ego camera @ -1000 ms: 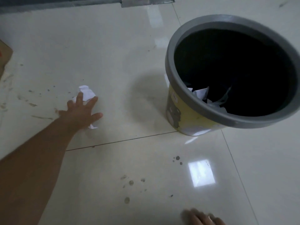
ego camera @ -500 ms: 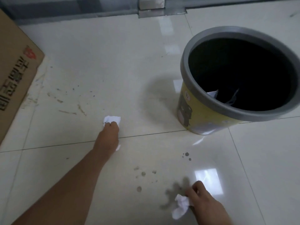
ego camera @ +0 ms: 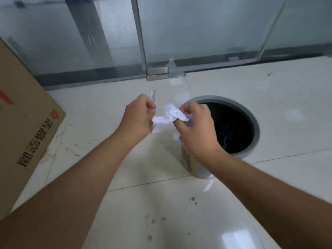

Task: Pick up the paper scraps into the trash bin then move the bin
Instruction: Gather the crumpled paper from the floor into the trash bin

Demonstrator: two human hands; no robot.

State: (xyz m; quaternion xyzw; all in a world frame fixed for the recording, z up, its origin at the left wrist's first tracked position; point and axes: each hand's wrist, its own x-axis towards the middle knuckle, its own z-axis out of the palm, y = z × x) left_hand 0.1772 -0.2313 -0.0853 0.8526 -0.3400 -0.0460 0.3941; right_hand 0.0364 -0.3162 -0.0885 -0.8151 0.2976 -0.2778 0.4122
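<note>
A pale tiled floor point(ego camera: 251, 203) fills most of the view, glossy, with dark spots near the bottom centre and scuff marks at the left. Along the far edge runs a glass partition point(ego camera: 197, 33) with metal framing and a small metal fitting at its foot. At the left, a large cardboard box point(ego camera: 27, 132) with red and dark printing stands on the floor, its near corner cut off by the picture's edge.

Right of centre stands the trash bin point(ego camera: 253, 123), round, with a grey rim and a dark inside; its contents cannot be made out. Its near-left wall is partly hidden behind the right hand.

2 bare forearms reach in from the bottom corners and meet close together above the floor, just left of the bin's rim. The left hand point(ego camera: 138, 117) is curled closed around white paper, with a small bit poking out above the knuckles. The right hand point(ego camera: 195, 126) is pinched closed on the paper scraps point(ego camera: 170, 114), a crumpled white wad that bridges the gap between the 2 hands, with another white bit showing below the right fingers point(ego camera: 183, 112). The paper hangs in the air beside the bin's left rim, not inside it.
</note>
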